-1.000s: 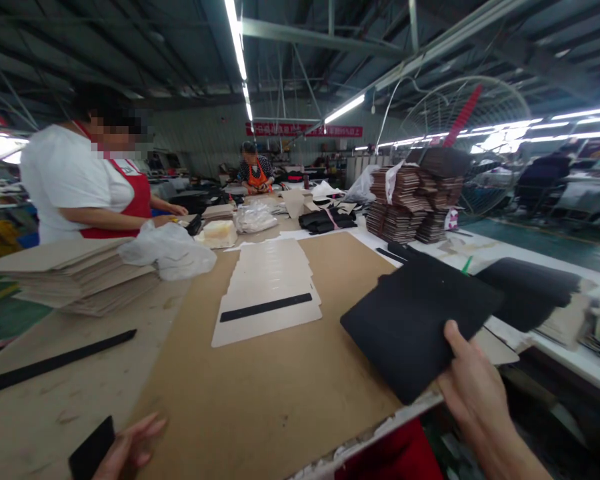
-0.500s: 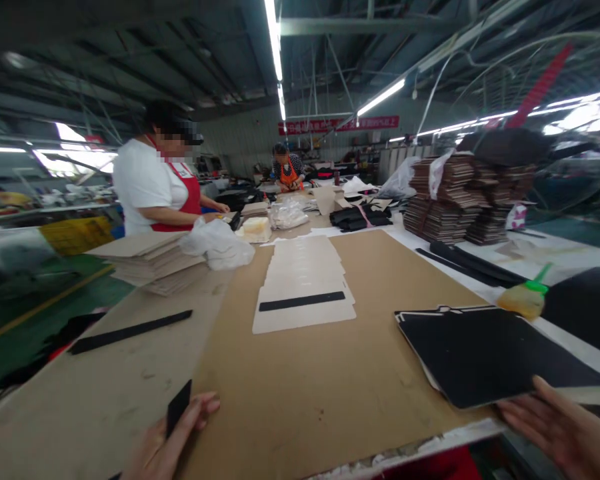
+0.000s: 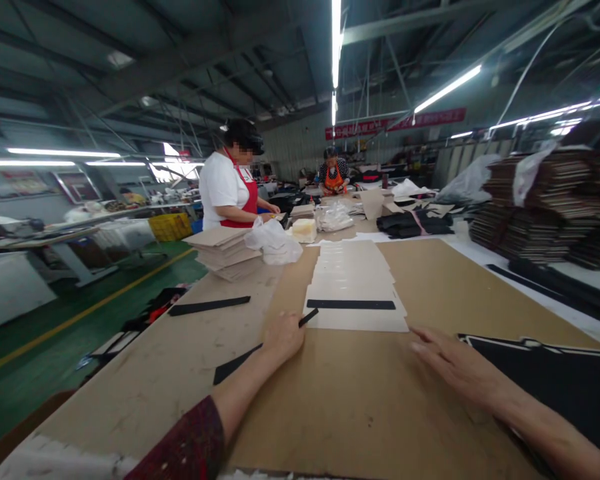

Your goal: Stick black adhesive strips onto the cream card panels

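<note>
My left hand [image 3: 283, 339] is closed on a long black strip [image 3: 240, 359] and holds it over the brown board [image 3: 370, 407], its far end near a fanned row of pale card sheets [image 3: 355, 280]. Another black strip [image 3: 351, 305] lies across the nearest sheet. My right hand [image 3: 453, 363] lies flat and open on the brown board, just left of a stack of black sheets [image 3: 555, 380] at the right.
A third black strip [image 3: 209, 306] lies on the table at the left. Beyond it stand a pile of cardboard [image 3: 225, 250] and a white plastic bag [image 3: 276, 243]. A person in a red apron [image 3: 227, 187] works at the left side; another sits at the far end. Dark stacks [image 3: 545, 207] stand at the right.
My left hand has carried the black strip forward toward the pale sheets. My right hand has let go of the black sheets and moved left onto the board. The view has swung left.
</note>
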A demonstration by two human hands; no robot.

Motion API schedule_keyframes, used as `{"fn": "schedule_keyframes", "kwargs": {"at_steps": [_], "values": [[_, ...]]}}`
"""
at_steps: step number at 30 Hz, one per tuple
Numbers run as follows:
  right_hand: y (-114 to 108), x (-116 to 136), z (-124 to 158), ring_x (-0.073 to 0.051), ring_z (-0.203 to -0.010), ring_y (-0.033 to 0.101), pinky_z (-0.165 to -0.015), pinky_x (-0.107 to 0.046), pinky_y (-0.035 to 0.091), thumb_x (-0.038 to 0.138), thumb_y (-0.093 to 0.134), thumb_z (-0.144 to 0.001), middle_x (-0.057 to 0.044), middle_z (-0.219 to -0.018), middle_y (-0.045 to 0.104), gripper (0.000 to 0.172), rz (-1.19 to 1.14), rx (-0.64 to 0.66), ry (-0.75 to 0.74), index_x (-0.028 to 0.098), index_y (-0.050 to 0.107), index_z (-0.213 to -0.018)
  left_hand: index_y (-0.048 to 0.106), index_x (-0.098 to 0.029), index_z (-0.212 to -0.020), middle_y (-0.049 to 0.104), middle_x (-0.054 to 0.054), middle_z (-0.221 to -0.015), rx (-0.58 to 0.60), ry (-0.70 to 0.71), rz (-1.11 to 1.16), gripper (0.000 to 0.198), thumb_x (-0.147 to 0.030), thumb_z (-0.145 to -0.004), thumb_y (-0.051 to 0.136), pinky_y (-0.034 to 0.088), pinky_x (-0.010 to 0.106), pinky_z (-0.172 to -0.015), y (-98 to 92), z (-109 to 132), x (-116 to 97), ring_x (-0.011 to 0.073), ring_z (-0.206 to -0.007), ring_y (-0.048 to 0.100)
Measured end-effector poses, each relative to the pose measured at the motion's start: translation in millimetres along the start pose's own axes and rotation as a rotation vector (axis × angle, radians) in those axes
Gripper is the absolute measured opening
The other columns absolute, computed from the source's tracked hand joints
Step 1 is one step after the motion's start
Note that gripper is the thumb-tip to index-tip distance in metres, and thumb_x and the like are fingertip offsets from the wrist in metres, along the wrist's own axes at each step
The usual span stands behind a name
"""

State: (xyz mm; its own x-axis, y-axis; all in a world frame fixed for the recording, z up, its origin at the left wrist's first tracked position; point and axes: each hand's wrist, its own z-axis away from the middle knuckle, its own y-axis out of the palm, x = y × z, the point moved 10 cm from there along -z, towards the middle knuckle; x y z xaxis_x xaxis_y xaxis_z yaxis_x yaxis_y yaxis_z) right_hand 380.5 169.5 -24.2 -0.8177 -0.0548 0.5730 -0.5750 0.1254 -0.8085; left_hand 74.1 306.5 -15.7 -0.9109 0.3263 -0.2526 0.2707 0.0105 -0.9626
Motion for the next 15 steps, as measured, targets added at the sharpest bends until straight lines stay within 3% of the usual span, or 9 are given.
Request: {"fn": "schedule_keyframes", "kwargs": {"at_steps": [3,6,10,15], "values": [[21.4,6.2,-49.3,-0.032,-0.125,0.056,-0.109,-0.046,0.04,0.045,0.038,-0.096,-0.021,-0.134,0.059,0.053,0.191,0.013,-0.016,0.009,0.06,-0.129,0.068,-0.019,-0.119,0.069,0.011,-0.118,-0.016,-0.003,-0.037,0.035,-0.019,-0.092,0.045,0.043,0.038,-0.102,7.5,-11.6,-11.3,0.0269,-0.117,0.057],[42.2,9.1,-57.5,-0.032,-0.116,0.059,-0.104,-0.046,0.043,0.044,0.035,-0.099,-0.022,-0.12,0.064,0.049,0.331,0.053,-0.047,0.009,0.066,-0.114,0.067,-0.018,-0.119,0.068,0.011,-0.12,-0.017,0.009,-0.054,0.035,-0.017,-0.09,0.047,0.043,0.039,-0.103,7.7,-4.7,-15.0,0.0271,-0.12,0.054],[49.1,13.4,-9.0,-0.032,-0.12,0.058,-0.107,-0.047,0.043,0.046,0.035,-0.1,-0.018,-0.123,0.065,0.049,0.369,-0.018,-0.151,0.014,0.068,-0.116,0.067,-0.021,-0.12,0.065,0.006,-0.127,0.026,0.048,-0.046,0.034,-0.021,-0.09,0.05,0.042,0.038,-0.105,5.4,40.0,-10.3,0.026,-0.12,0.052],[65.2,-2.8,96.2,-0.036,-0.131,0.052,-0.105,-0.053,0.047,0.054,0.049,-0.092,-0.01,-0.143,0.056,0.05,0.293,-0.138,-0.337,0.027,0.064,-0.131,0.061,-0.024,-0.128,0.059,0.002,-0.136,0.124,0.096,0.041,0.054,-0.008,-0.077,0.051,0.038,0.037,-0.109,-5.4,143.5,-1.7,0.0232,-0.125,0.048]]}}
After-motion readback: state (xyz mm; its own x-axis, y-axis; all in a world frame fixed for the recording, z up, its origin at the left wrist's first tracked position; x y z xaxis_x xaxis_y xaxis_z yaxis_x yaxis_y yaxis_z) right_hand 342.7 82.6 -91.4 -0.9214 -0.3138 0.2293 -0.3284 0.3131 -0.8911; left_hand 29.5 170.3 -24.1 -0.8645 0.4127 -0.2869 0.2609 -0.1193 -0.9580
